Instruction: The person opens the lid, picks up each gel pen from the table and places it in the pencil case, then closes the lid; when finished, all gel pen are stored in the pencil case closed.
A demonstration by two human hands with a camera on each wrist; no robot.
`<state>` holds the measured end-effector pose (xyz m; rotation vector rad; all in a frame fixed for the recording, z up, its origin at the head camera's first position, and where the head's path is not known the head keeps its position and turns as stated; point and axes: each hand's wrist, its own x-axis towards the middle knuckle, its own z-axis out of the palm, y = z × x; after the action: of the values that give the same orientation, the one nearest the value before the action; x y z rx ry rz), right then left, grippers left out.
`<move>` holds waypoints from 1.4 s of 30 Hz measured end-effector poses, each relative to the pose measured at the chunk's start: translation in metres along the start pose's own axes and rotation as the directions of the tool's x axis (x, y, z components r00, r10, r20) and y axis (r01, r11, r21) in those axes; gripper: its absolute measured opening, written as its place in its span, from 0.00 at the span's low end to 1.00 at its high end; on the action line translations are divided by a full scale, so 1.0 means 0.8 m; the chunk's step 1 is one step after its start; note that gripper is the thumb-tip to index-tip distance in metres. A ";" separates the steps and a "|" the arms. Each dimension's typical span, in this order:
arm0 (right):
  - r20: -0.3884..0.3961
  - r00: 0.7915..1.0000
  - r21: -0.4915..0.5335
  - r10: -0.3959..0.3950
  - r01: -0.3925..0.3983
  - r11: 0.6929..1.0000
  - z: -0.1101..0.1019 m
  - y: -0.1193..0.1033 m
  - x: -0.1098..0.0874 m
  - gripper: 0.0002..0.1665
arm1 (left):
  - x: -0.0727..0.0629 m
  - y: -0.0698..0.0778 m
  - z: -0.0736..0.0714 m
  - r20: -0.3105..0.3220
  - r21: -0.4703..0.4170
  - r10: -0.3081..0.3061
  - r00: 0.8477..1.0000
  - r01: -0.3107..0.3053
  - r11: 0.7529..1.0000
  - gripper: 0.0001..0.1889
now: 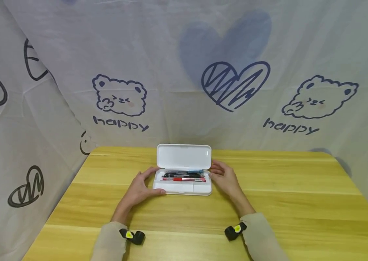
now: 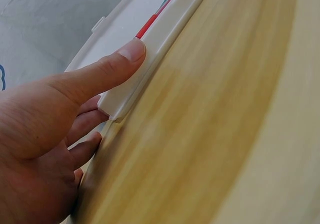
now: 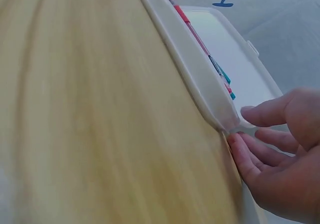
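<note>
A white pencil case point(image 1: 175, 187) lies on the table with its lid point(image 1: 184, 156) raised at the back. Inside are several pens, among them a red one point(image 1: 177, 179), black ones and a blue one. My left hand point(image 1: 139, 189) grips the left end, its thumb over the front rim and its fingers round the side, as the left wrist view also shows. At the opposite end, my right hand point(image 1: 225, 177) holds the right side; in the right wrist view its thumb is at the rim and its fingertips are by the lower corner.
The wooden table point(image 1: 295, 195) extends to both sides and towards me. A pale cloth point(image 1: 177, 123) printed with bears, hearts and lettering hangs behind its far edge, and another stretch of cloth hangs at the left. Both wrists wear small black cameras point(image 1: 136, 237).
</note>
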<state>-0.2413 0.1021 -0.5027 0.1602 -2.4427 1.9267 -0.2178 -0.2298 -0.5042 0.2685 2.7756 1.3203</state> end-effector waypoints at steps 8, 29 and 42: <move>0.037 0.999 0.050 0.003 -0.005 0.999 0.004 0.002 0.001 0.29 | 0.002 -0.001 0.001 -0.007 -0.010 0.012 1.000 -0.012 1.000 0.50; 0.052 0.999 0.089 -0.013 0.008 0.996 -0.006 0.006 -0.005 0.14 | 0.002 -0.003 0.006 -0.037 -0.151 0.115 0.993 -0.119 0.981 0.59; 0.226 0.974 0.070 0.014 -0.030 0.997 -0.026 0.005 -0.022 0.29 | 0.001 -0.008 -0.002 0.006 -0.127 0.220 0.975 -0.218 0.968 0.45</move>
<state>-0.2253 0.1243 -0.5028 0.3757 -2.5184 2.1167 -0.2199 -0.2349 -0.5083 0.5928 2.6950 1.5229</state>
